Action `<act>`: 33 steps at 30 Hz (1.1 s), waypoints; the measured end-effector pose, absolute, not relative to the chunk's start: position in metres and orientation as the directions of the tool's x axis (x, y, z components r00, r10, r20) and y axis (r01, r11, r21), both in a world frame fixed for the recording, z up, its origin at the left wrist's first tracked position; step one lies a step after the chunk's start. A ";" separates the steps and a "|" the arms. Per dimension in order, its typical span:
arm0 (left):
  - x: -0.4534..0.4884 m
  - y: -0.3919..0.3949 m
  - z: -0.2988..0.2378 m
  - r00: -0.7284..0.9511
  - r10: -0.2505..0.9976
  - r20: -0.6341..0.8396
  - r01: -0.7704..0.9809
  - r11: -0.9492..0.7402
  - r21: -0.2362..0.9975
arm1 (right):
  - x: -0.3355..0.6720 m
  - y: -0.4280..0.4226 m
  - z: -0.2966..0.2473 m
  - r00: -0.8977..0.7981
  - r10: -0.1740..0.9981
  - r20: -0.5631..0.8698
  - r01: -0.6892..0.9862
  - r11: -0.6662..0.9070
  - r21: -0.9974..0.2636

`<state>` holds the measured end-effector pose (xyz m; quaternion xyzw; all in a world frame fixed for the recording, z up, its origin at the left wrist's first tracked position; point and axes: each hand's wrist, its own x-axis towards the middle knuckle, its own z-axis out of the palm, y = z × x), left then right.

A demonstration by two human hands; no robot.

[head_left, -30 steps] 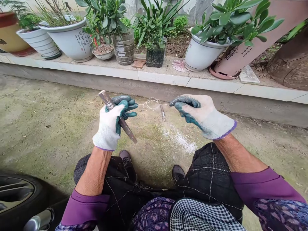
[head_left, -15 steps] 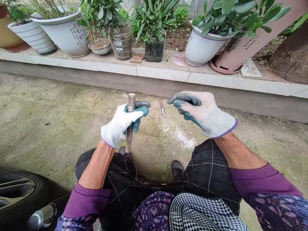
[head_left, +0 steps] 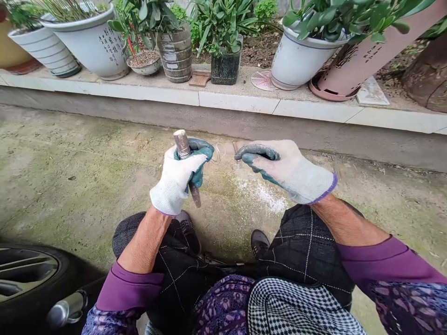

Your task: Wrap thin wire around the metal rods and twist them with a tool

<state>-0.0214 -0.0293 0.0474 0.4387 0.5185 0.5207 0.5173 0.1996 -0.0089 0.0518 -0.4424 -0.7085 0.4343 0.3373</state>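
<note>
My left hand (head_left: 186,170), in a white glove with green-coated palm, is wrapped round a short wooden stick (head_left: 182,143). Thin wire is wound about the stick near its upper end. Loose loops of wire (head_left: 218,152) stand out beside the left fingertips. Across from it, my right hand (head_left: 275,163), gloved alike, has thumb and forefinger pinched on the thin wire, which runs faintly between the hands. Behind the right fingertips, a second small stick (head_left: 235,146) is on the ground, mostly hidden.
White powder or grains (head_left: 263,195) lie scattered on the mossy concrete ground (head_left: 104,172). Ahead runs a low tiled ledge (head_left: 237,103) with potted plants, among them a white pot (head_left: 296,60). At lower left is a car wheel (head_left: 28,274) beside a metal flask-like object (head_left: 66,309).
The stick in my left hand has tilted, its upper end swinging left and its lower end right. My right hand has come slightly left, nearer the left one.
</note>
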 end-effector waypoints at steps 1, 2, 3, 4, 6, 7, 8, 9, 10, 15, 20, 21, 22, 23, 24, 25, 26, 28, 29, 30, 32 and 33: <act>-0.024 -0.030 0.049 -0.107 0.992 -0.064 -0.090 0.055 0.994 | 0.201 -0.007 0.051 -0.361 0.928 0.094 0.326 0.220 -0.919; -0.026 -0.031 0.051 -0.134 0.990 -0.051 -0.091 0.039 0.995 | 0.202 -0.006 0.049 -0.337 0.937 0.096 0.318 0.209 -0.925; -0.029 -0.032 0.053 -0.158 0.987 -0.041 -0.086 0.028 0.996 | 0.204 -0.004 0.048 -0.314 0.944 0.100 0.313 0.202 -0.928; -0.032 -0.033 0.054 -0.179 0.983 -0.036 -0.077 0.022 0.997 | 0.206 -0.002 0.047 -0.296 0.949 0.106 0.311 0.201 -0.929; -0.039 -0.034 0.056 -0.215 0.976 -0.036 -0.058 0.024 0.998 | 0.210 0.001 0.046 -0.268 0.955 0.127 0.318 0.212 -0.924; -0.042 -0.035 0.057 -0.228 0.973 -0.038 -0.050 0.027 0.998 | 0.212 0.002 0.047 -0.259 0.956 0.139 0.325 0.221 -0.919; -0.045 -0.035 0.057 -0.238 0.971 -0.038 -0.044 0.028 0.999 | 0.213 0.003 0.047 -0.251 0.956 0.151 0.333 0.232 -0.914; -0.047 -0.035 0.057 -0.245 0.969 -0.035 -0.040 0.026 0.999 | 0.214 0.004 0.049 -0.246 0.956 0.159 0.341 0.239 -0.909; -0.050 -0.036 0.058 -0.252 0.967 -0.031 -0.037 0.023 0.999 | 0.215 0.004 0.050 -0.243 0.956 0.163 0.344 0.242 -0.907; -0.055 -0.037 0.056 -0.267 0.963 -0.034 -0.029 0.027 0.999 | 0.220 0.006 0.051 -0.288 0.957 0.030 0.304 0.121 -0.945; -0.050 -0.035 0.052 -0.266 0.962 -0.059 -0.037 0.051 0.998 | 0.227 0.022 0.038 -0.435 0.892 -0.120 0.427 0.087 -0.900; -0.049 -0.035 0.052 -0.262 0.963 -0.062 -0.028 0.056 0.998 | 0.227 0.025 0.037 -0.448 0.888 -0.103 0.461 0.131 -0.878; -0.047 -0.034 0.051 -0.263 0.963 -0.059 -0.010 0.058 0.998 | 0.226 0.025 0.038 -0.443 0.895 -0.053 0.477 0.185 -0.859; -0.044 -0.033 0.050 -0.266 0.963 -0.051 0.015 0.057 0.998 | 0.223 0.024 0.039 -0.420 0.907 0.025 0.472 0.242 -0.848; -0.041 -0.032 0.050 -0.270 0.962 -0.040 0.045 0.054 0.997 | 0.219 0.021 0.042 -0.379 0.918 0.117 0.446 0.292 -0.846; -0.037 -0.030 0.049 -0.272 0.962 -0.028 0.075 0.051 0.996 | 0.213 0.016 0.045 -0.331 0.922 0.202 0.404 0.332 -0.853; -0.032 -0.029 0.049 -0.271 0.962 -0.017 0.101 0.046 0.994 | 0.207 0.011 0.048 -0.288 0.919 0.269 0.352 0.363 -0.863; -0.024 -0.027 0.048 -0.257 0.966 -0.009 0.130 0.044 0.991 | 0.191 0.001 0.051 -0.267 0.909 0.320 0.253 0.386 -0.887; -0.019 -0.026 0.047 -0.245 0.969 -0.012 0.134 0.046 0.990 | 0.183 -0.003 0.051 -0.292 0.905 0.310 0.222 0.379 -0.898; -0.016 -0.025 0.047 -0.232 0.973 -0.017 0.134 0.050 0.990 | 0.176 -0.005 0.050 -0.330 0.901 0.281 0.210 0.361 -0.909; -0.012 -0.024 0.045 -0.195 0.980 -0.038 0.124 0.063 0.990 | 0.168 -0.007 0.044 -0.413 0.893 0.181 0.228 0.294 -0.928; -0.011 -0.024 0.045 -0.175 0.983 -0.048 0.116 0.069 0.991 | 0.166 -0.007 0.041 -0.445 0.886 0.129 0.241 0.258 -0.936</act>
